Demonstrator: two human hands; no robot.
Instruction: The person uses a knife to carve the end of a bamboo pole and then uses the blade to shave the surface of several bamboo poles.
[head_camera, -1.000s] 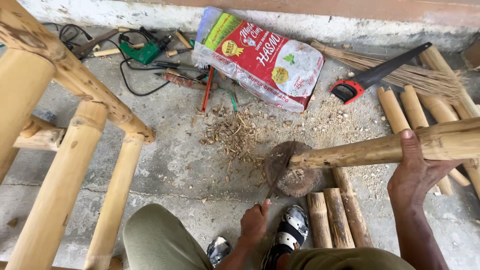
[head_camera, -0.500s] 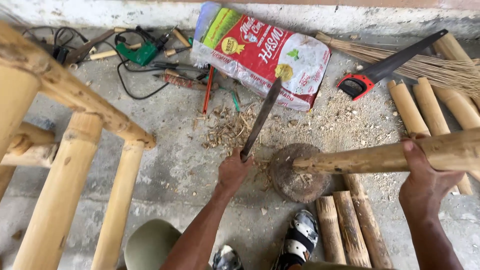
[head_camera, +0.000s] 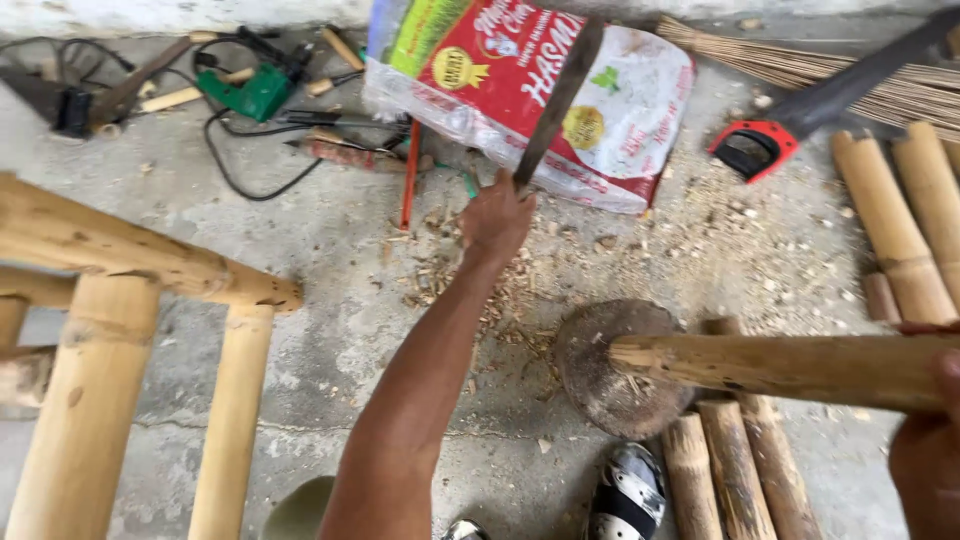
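On a grey concrete floor (head_camera: 300, 250) strewn with wood shavings (head_camera: 470, 280), the left hand (head_camera: 495, 220) has its grip closed round the handle of a long dark blade (head_camera: 555, 100) raised in front of a red and white sack (head_camera: 530, 95). The right hand (head_camera: 925, 440), at the lower right edge, grips a bamboo pole (head_camera: 790, 365) whose cut end rests on a round wooden block (head_camera: 600, 370). A bamboo frame (head_camera: 120, 330) stands at left, with a red-handled saw (head_camera: 800, 120) near the far right.

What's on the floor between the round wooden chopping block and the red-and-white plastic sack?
Head view: only wood chips and shavings on bare concrete between the round wooden chopping block and the red-and-white plastic sack.
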